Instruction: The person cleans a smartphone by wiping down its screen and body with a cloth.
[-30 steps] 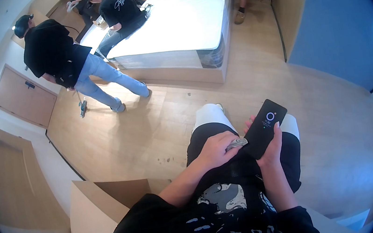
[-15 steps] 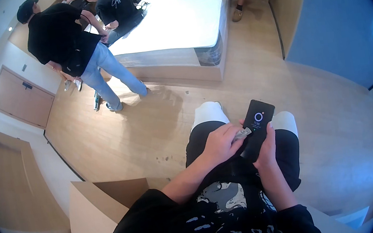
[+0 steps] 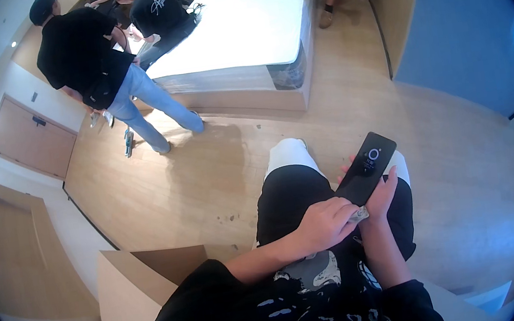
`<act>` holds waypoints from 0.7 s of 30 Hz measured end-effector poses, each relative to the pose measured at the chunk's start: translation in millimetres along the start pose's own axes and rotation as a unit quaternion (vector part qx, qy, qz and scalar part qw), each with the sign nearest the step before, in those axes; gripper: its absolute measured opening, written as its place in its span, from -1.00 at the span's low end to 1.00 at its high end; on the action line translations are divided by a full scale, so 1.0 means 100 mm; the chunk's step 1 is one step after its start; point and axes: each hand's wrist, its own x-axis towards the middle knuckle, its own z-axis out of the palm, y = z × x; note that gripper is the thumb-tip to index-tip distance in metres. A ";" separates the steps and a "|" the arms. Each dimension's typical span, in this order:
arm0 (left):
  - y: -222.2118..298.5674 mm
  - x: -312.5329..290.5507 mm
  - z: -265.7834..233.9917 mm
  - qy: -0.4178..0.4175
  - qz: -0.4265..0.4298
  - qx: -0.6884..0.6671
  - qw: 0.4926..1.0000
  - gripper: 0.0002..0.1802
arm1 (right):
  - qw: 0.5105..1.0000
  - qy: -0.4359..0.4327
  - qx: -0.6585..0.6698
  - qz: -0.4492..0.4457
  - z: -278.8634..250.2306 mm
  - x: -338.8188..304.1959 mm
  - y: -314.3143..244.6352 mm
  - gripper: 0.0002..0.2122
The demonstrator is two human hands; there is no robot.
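Observation:
My right hand (image 3: pixel 382 200) holds a black smartphone (image 3: pixel 362 180), its lit screen facing up and its top tilted away to the right. The fingers of that hand show along the phone's far left edge, with the thumb on the right. At the phone's lower end is my left hand (image 3: pixel 327 223), pinching a small crumpled grey-white cloth or wipe (image 3: pixel 359 214). The wipe sits between the left fingertips and the right wrist; whether it touches the glass, I cannot tell. Both hands are over my lap, above black shorts (image 3: pixel 291 198).
An open cardboard box (image 3: pixel 124 282) stands at my left. Ahead is a bed with a plastic-wrapped mattress (image 3: pixel 239 26). One person (image 3: pixel 88 59) stands beside it; others sit around it. A blue-green object (image 3: pixel 129 143) lies on the wooden floor (image 3: pixel 208 186).
My left hand has slid with the wipe from the phone's middle left side down to its lower end. The phone has shifted right and leans further that way.

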 end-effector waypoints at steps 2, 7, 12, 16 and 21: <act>-0.02 0.02 0.02 0.006 -0.009 0.006 1.000 -0.73 | 1.000 -0.001 0.010 0.009 -0.02 -0.01 -0.01 -0.26; -0.11 0.09 0.04 0.020 -0.027 0.020 0.999 -0.75 | 0.995 -0.068 -0.011 0.067 0.03 -0.06 -0.03 -0.13; -0.15 0.21 -0.01 0.050 -0.028 0.028 0.998 -0.77 | 0.992 -0.081 -0.042 0.088 0.11 -0.12 0.03 -0.10; -0.20 0.35 -0.06 0.076 -0.023 0.042 0.996 -0.75 | 0.988 -0.068 -0.073 0.121 0.18 -0.17 0.04 -0.12; -0.26 0.48 -0.07 0.107 -0.041 0.052 0.992 -0.77 | 0.982 -0.022 -0.129 0.140 0.17 -0.28 0.13 -0.16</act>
